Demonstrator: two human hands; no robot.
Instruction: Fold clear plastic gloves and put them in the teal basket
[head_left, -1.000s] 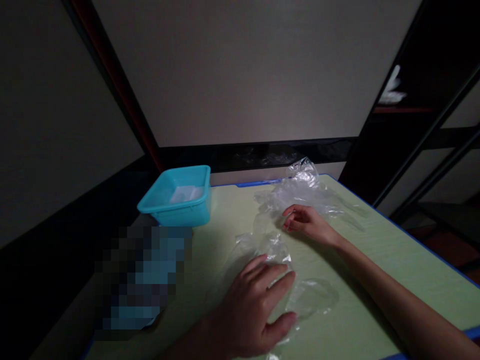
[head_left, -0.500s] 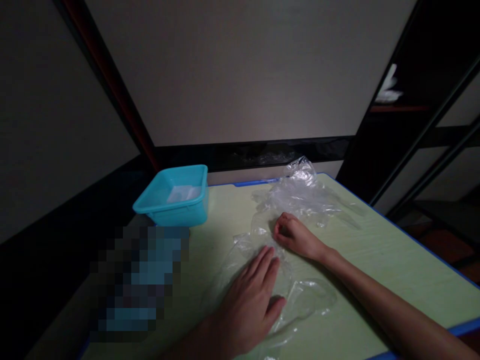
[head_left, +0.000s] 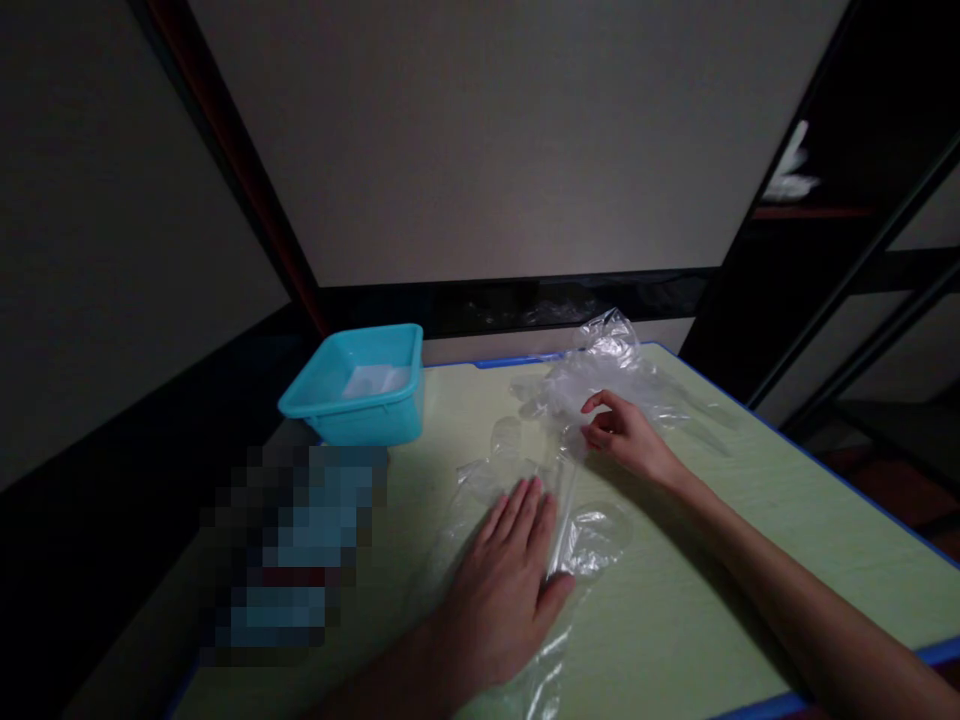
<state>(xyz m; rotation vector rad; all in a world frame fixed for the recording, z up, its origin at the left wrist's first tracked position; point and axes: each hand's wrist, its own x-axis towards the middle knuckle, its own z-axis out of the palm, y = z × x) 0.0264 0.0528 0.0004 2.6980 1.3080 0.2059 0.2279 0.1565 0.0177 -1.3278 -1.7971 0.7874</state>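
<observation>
A clear disposable plastic glove lies on the table with its finger shapes spread. My left hand rests flat on the glove, fingers stretched out and thumb apart, hiding its middle. My right hand is just above the table by the glove's upper right finger. Its fingers are curled, with a gap between the index finger and the fingers below it, and the glove's tip lies beside them; I see nothing clearly held. Beyond that hand is a crumpled heap of clear plastic gloves.
A turquoise plastic basin with something whitish inside stands at the table's back left corner. A pixelated bluish thing lies at the left edge. The pale green table has a blue rim. Behind it rises a pale panel.
My right hand has moved away and to the right, and its fingers have parted. The glove's right finger shapes now lie straighter. My left hand stays pressed on the glove.
</observation>
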